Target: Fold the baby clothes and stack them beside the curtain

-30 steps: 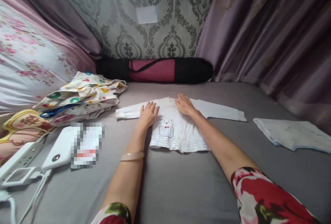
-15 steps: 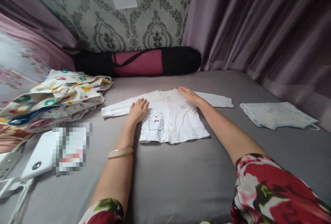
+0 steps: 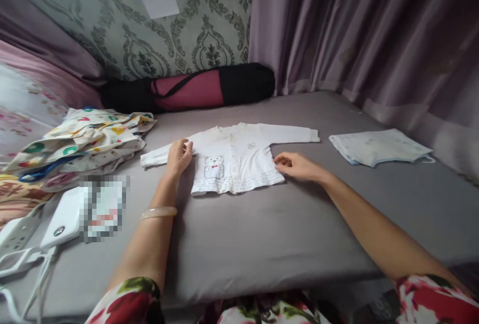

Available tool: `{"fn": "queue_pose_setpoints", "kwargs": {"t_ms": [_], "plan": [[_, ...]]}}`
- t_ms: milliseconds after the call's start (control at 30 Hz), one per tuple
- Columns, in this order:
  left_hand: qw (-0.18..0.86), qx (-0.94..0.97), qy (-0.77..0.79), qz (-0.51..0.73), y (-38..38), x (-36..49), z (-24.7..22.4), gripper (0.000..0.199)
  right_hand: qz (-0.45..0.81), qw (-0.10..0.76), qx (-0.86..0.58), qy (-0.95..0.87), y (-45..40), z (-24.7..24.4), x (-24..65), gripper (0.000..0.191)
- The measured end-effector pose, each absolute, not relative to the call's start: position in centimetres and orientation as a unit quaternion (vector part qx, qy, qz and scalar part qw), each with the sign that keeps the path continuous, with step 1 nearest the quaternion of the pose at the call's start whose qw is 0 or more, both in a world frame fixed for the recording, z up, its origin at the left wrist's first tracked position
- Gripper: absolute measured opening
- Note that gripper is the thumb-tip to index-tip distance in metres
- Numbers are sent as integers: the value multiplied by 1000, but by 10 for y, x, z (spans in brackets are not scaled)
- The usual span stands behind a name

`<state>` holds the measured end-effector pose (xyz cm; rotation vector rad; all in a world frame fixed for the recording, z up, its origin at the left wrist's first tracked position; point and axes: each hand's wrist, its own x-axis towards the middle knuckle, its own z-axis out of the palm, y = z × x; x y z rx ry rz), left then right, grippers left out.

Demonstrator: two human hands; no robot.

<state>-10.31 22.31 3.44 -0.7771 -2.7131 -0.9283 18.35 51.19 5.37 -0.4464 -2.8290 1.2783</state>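
Observation:
A small white long-sleeved shirt [image 3: 245, 154], with a bear print and a lettered hem, lies spread flat with both sleeves out to the sides. My left hand [image 3: 180, 156] is over the inner part of the left sleeve, beside the shirt body; its fingers are loosely bent and apart. At the shirt's right side edge, a little above the hem, my right hand [image 3: 295, 165] has its thumb and fingertips drawn together on the fabric. Folds run across the shirt near that edge.
Grey sheet [image 3: 224, 234] covers the bed. A folded pale garment [image 3: 379, 147] lies at the right. On the left are piled patterned clothes [image 3: 86, 139], a white power bank [image 3: 65, 217], a power strip [image 3: 18, 234] and cables. A black and maroon long bag [image 3: 187, 87] lies along the wall.
My right hand has come down from the shirt's shoulder to its lower right edge, fingers now bent. My left hand has shifted off the chest towards the left sleeve. The view has turned slightly.

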Motion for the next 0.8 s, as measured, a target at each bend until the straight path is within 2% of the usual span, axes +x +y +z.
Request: {"fn": "queue_pose_setpoints", "kwargs": {"t_ms": [100, 200, 333, 500, 667, 800], "plan": [[-4, -242, -925, -292, 206, -85, 46, 36, 385, -56, -93, -916, 507, 65, 199, 56], [-86, -223, -915, -326, 187, -59, 50, 44, 348, -78, -80, -931, 504, 69, 206, 70], [-161, -221, -884, -380, 169, -25, 47, 53, 299, -58, -71, -950, 504, 58, 208, 63], [-157, -250, -861, -414, 158, -1, 45, 54, 239, -20, -63, -969, 505, 44, 205, 49], [-224, -307, -812, -443, 148, -1, 41, 74, 199, -5, -70, -978, 497, 48, 206, 45], [-206, -340, -815, -423, 145, -3, 40, 56, 172, -9, -71, -983, 490, 51, 208, 47]]}}
